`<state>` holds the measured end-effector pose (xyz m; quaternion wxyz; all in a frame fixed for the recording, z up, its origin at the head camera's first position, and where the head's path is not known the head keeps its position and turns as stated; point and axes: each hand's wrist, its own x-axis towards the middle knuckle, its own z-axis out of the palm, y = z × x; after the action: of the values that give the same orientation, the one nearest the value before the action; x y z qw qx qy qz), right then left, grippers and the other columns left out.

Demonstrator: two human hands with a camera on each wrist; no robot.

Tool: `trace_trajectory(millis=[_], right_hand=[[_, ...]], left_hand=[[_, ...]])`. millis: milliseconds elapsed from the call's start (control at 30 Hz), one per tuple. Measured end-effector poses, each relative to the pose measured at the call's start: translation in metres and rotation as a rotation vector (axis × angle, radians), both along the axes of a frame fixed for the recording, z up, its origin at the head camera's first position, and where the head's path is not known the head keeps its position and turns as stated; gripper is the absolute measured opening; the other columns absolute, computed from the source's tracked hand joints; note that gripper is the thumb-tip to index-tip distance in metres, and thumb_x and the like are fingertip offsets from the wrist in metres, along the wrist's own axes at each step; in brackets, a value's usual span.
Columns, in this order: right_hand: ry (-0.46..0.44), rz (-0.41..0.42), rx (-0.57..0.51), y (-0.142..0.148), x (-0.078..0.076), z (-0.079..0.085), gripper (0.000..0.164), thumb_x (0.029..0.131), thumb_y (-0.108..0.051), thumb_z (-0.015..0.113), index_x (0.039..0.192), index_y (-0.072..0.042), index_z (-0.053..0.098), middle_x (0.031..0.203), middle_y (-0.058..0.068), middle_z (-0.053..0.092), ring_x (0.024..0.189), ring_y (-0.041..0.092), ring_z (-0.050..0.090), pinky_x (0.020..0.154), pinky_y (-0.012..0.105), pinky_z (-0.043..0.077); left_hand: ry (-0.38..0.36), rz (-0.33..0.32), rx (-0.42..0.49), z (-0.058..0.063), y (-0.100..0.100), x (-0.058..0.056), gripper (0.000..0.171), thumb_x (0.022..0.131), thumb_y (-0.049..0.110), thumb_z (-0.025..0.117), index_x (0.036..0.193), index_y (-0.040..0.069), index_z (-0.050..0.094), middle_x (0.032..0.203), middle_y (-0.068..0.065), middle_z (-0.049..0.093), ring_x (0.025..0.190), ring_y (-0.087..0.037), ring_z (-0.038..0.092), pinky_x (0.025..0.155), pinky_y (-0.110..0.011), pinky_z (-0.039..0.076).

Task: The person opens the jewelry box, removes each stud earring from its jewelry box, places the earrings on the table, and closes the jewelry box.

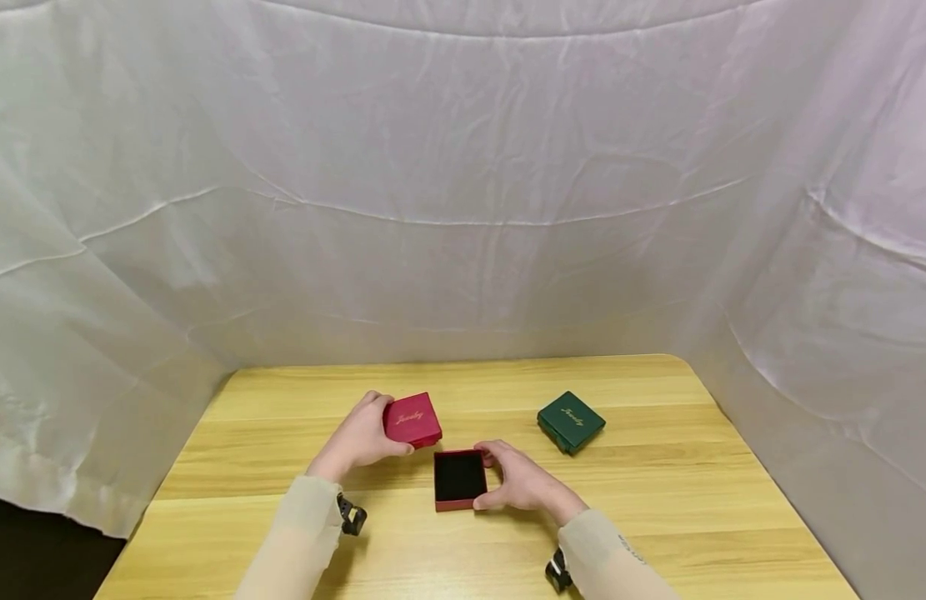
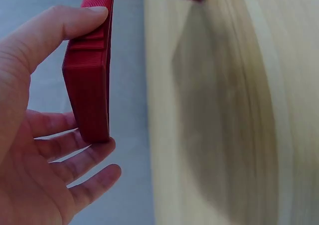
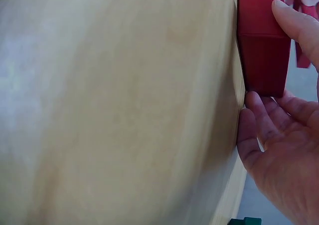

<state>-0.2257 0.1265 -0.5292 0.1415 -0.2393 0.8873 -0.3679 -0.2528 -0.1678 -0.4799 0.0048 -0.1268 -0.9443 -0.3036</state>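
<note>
My left hand (image 1: 363, 432) grips the red box lid (image 1: 412, 418), which has gold "Jewelry" lettering on top. In the left wrist view its thumb lies on one side of the lid (image 2: 89, 85) and the fingers reach the opposite side; the lid is held above the table. Just to the right and nearer me, the red box base (image 1: 455, 505) sits on the table with its black lining facing up. My right hand (image 1: 521, 479) holds the base by its right side, thumb at the near corner and fingers at the far one.
A closed green box (image 1: 571, 419) with gold "Jewelry" lettering lies turned at an angle, to the right and farther back. Everything rests on a light wooden table (image 1: 658, 517). Pale curtains (image 1: 463, 183) enclose its back and sides.
</note>
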Motion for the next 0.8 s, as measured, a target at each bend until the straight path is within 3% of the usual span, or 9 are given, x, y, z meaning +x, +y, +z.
trace_trajectory(millis=[333,567,800], right_hand=[[0.016,0.005,-0.006,-0.001,0.0,0.0,0.086,0.072,-0.036,0.088,0.141,-0.005,0.046,0.125,0.004,0.055,0.113,0.024,0.053,0.104,0.05,0.039],[0.03,0.005,-0.023,0.001,0.001,-0.002,0.089,0.072,-0.036,0.087,0.142,-0.002,0.044,0.127,0.008,0.055,0.115,0.026,0.053,0.103,0.05,0.039],[0.001,-0.003,-0.073,0.001,0.002,-0.003,0.099,0.07,-0.037,0.089,0.146,-0.002,0.038,0.133,0.012,0.053,0.119,0.029,0.053,0.106,0.052,0.037]], left_hand=[[0.041,-0.06,0.02,0.015,0.015,0.026,0.085,0.064,0.031,0.091,0.131,-0.004,0.053,0.117,-0.005,0.053,0.095,-0.018,0.053,0.085,-0.038,0.051],[0.036,-0.104,0.027,0.012,0.025,0.042,0.089,0.064,0.032,0.09,0.135,-0.004,0.05,0.122,-0.008,0.053,0.098,-0.019,0.055,0.088,-0.039,0.051],[0.046,-0.151,0.007,0.005,0.034,0.049,0.092,0.062,0.035,0.09,0.135,-0.005,0.05,0.124,-0.011,0.053,0.104,-0.023,0.055,0.092,-0.044,0.049]])
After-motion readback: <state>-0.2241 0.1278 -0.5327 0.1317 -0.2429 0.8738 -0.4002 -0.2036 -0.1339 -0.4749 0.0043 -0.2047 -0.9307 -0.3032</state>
